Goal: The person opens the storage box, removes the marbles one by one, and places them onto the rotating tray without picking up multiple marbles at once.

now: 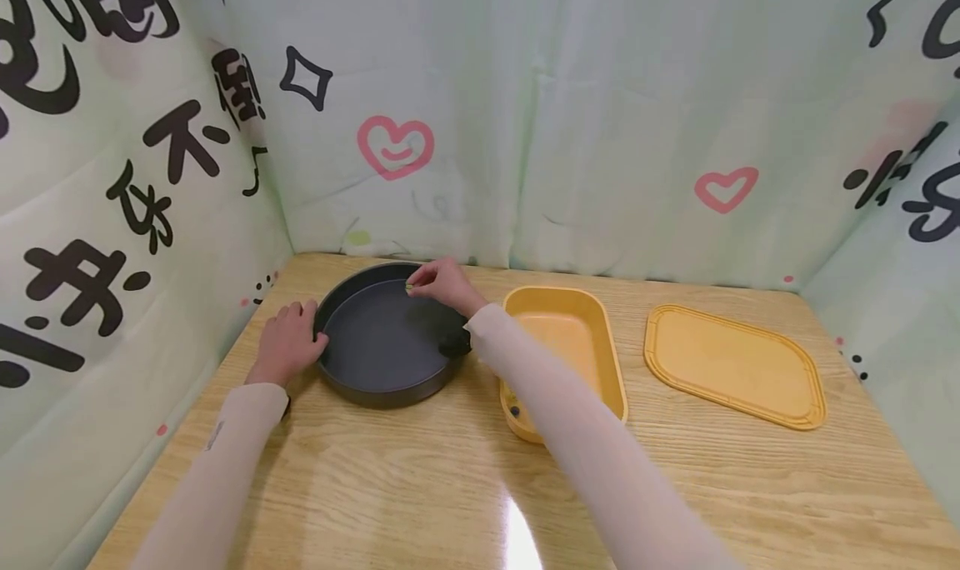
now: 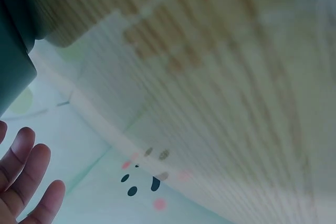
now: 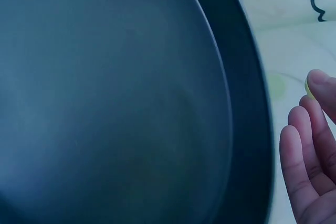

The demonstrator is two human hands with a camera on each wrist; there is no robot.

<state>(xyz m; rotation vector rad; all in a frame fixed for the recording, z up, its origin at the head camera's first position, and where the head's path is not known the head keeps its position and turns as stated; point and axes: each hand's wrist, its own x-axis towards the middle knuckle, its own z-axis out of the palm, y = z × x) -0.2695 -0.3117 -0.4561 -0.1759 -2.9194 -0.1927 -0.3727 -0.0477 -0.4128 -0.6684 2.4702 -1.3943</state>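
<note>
A round dark pan [image 1: 386, 332] stands at the left of the table. The left hand [image 1: 287, 341] rests against its left rim, with the thumb touching the side. In the left wrist view its fingers [image 2: 32, 174] look fairly straight beside the pan's dark wall [image 2: 13, 61]. Above the pan's far right rim, the right hand [image 1: 446, 285] pinches a small yellow-green piece [image 3: 308, 88] between thumb and index finger; fingertips cover most of it. Under the right forearm lies a yellow rectangular container [image 1: 558, 299], partly hidden. A small dark round piece [image 1: 515, 410] sits in its near left corner.
A flat yellow lid [image 1: 735, 366] with rounded corners lies on the right of the wooden table [image 1: 390, 487]. Patterned curtains [image 1: 480, 95] stand along the back and both sides. A black protrusion [image 1: 453, 343] shows at the pan's right side.
</note>
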